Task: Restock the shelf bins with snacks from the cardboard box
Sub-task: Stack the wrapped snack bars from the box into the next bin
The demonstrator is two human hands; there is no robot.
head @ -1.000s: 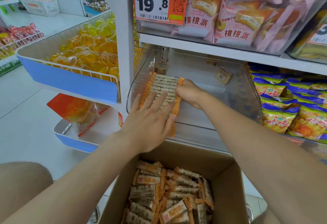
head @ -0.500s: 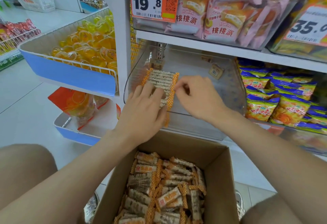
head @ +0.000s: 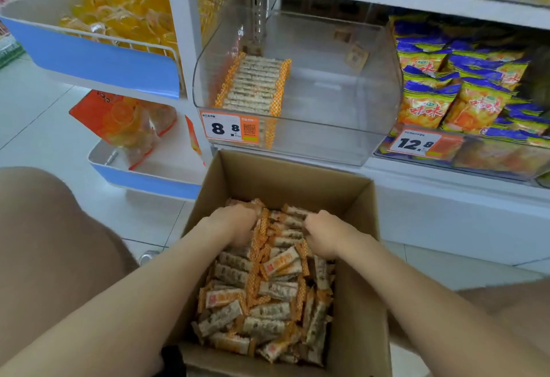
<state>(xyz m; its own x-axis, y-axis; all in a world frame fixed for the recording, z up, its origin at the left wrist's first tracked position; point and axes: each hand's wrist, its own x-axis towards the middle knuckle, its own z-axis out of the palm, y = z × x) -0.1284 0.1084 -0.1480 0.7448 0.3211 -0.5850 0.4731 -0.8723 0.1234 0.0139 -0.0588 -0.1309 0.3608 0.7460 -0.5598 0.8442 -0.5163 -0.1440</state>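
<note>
An open cardboard box (head: pixel 355 281) stands on the floor below the shelf, filled with loose orange-and-white snack bars (head: pixel 268 302). My left hand (head: pixel 235 223) and my right hand (head: pixel 323 235) are both dug into the far end of the pile. Their fingers curl down around bars, and the fingertips are hidden among the wrappers. Above the box sits a clear plastic shelf bin (head: pixel 342 94). A neat row of the same bars (head: pixel 256 85) lies along its left side, and two small packets lie at its back.
A price tag reading 8.8 (head: pixel 229 128) is on the bin's front. Yellow-and-blue chip bags (head: pixel 464 91) fill the bin to the right. A blue-fronted wire basket of yellow jelly cups (head: pixel 125 13) hangs at left, with an orange bag (head: pixel 119 118) in the tray below.
Both hands left the row of bars in the clear bin and dropped into the cardboard box. The view tilted downward with them.
</note>
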